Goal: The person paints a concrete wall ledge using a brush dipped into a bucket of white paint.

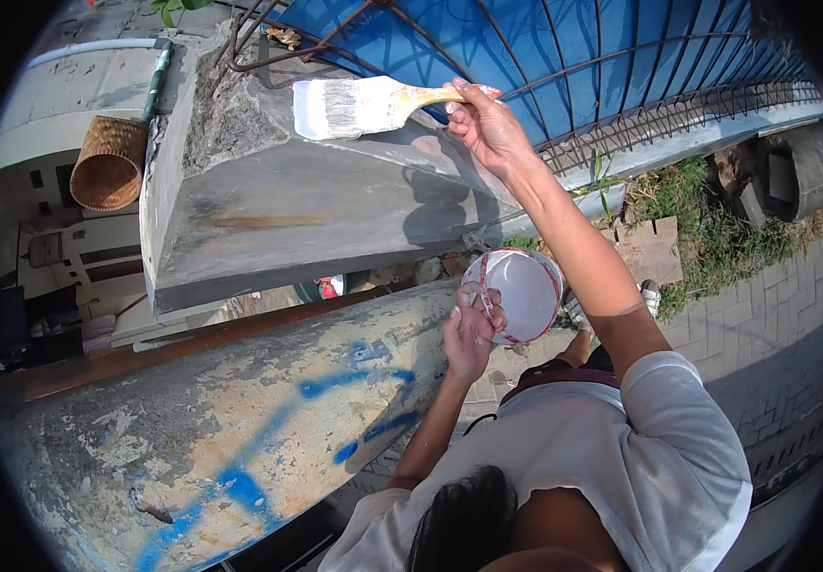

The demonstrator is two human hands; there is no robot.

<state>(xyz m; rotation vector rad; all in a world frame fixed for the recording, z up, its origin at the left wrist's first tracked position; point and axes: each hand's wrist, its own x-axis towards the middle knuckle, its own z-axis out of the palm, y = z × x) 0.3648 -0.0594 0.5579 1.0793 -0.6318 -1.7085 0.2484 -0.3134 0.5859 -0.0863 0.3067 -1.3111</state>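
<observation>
My right hand grips a wide paintbrush by its handle. Its bristles, coated in white, are over the grey concrete ledge; I cannot tell if they touch it. Lower down, my left hand is closed on the red-and-white handle of a round white bucket, its fingers at the bucket's left rim. The bucket holds whitish material, hard to make out. The brush's shadow and my hand's fall on the concrete.
A rusty metal grille with blue sheeting runs above. A woven basket hangs at left. A peeling wall with blue paint marks lies below the ledge. Paving, grass, a cardboard piece and a concrete object are right.
</observation>
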